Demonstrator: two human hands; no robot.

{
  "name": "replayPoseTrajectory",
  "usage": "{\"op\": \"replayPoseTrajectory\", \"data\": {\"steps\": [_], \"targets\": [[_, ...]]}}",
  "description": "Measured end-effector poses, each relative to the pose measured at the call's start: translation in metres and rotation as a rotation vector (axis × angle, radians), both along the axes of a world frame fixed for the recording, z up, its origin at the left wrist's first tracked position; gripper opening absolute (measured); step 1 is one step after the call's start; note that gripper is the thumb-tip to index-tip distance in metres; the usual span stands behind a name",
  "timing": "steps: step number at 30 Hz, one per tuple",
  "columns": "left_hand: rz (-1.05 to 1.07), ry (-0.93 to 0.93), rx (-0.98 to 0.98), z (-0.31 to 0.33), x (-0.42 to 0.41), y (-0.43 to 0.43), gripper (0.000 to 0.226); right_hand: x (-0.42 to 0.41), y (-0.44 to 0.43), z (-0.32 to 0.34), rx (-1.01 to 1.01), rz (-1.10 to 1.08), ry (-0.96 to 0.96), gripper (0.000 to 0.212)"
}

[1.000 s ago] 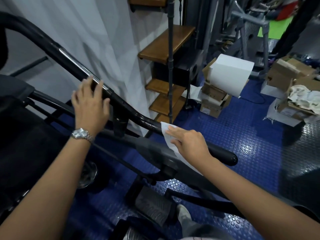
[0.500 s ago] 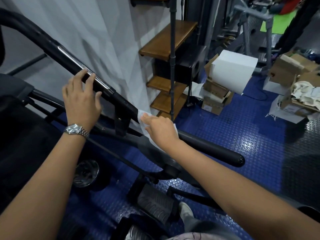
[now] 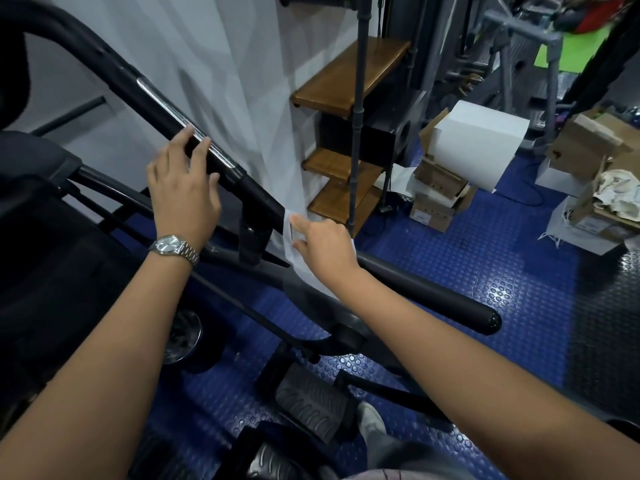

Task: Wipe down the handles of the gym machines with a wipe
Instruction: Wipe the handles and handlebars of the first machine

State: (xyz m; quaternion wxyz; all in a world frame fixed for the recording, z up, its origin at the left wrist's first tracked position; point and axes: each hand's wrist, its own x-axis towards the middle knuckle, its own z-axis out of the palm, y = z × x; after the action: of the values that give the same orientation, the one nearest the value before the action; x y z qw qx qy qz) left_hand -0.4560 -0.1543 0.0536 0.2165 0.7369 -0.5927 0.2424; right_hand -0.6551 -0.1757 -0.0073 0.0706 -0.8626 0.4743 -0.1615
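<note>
Wipe point(image 3: 289, 237) wrapped on the black handlebar point(image 3: 415, 289) just right of its bracket point(image 3: 254, 233), clasped round the bar by the right hand point(image 3: 325, 249), left hand point(image 3: 183, 188) resting loose-fingered on it farther left: best drawn firmly rightward to the capped end point(image 3: 490, 320), rolling the wrist for the underside.

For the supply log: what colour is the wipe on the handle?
White; the wipe shows best in the head view, under the right hand.
</note>
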Motion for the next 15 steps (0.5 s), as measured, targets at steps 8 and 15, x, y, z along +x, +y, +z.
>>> {"op": "replayPoseTrajectory", "data": {"steps": [8,15], "targets": [[0.003,0.008,0.012,0.000,0.001,0.000,0.047,-0.019,0.005,-0.018,-0.028,0.051,-0.044,0.043],[0.013,-0.022,0.022,0.001,0.003,0.000,0.047,0.016,-0.008,-0.007,0.012,-0.037,-0.064,0.029]]}}
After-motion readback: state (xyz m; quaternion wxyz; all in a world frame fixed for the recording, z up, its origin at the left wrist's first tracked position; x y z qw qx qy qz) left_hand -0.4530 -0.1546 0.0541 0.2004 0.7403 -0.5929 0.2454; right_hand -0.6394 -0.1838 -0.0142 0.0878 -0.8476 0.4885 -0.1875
